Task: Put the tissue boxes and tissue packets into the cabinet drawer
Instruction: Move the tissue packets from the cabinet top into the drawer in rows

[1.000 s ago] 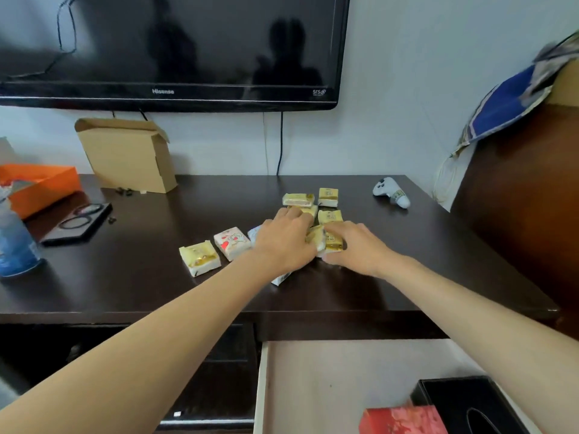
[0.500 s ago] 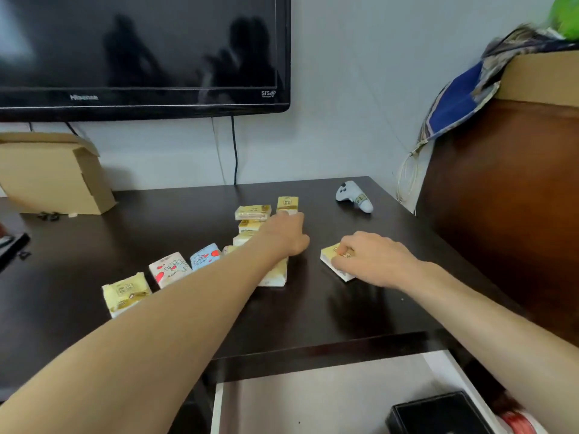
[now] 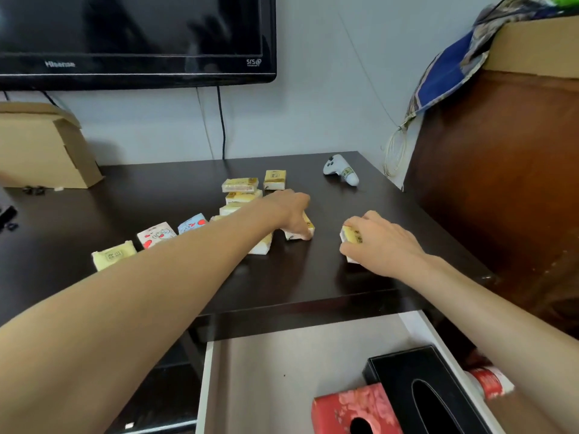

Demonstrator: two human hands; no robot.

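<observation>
While both bare arms reach over the dark brown wooden cabinet top (image 3: pixel 156 195), ten small plastic-wrapped tissue packets show on it: eight yellow, one pink-and-red packet (image 3: pixel 156 234) and one blue packet (image 3: pixel 192 223). Below, the open pale drawer (image 3: pixel 282 377) holds three boxes: a black tissue box (image 3: pixel 432 389), a red floral tissue box (image 3: pixel 354 408) and a red-and-white one (image 3: pixel 488 382) at its right wall. Compared with half a second ago, the left hand (image 3: pixel 289 211) has come down onto a yellow packet (image 3: pixel 300 231), fingers curled over it, while the right hand (image 3: pixel 380 242) still grips its yellow packet (image 3: pixel 351 238) on the surface. The two held packets sit well apart; the other packets lie left of and behind the left hand. A white game controller (image 3: pixel 340 169) rests near the back right corner.
</observation>
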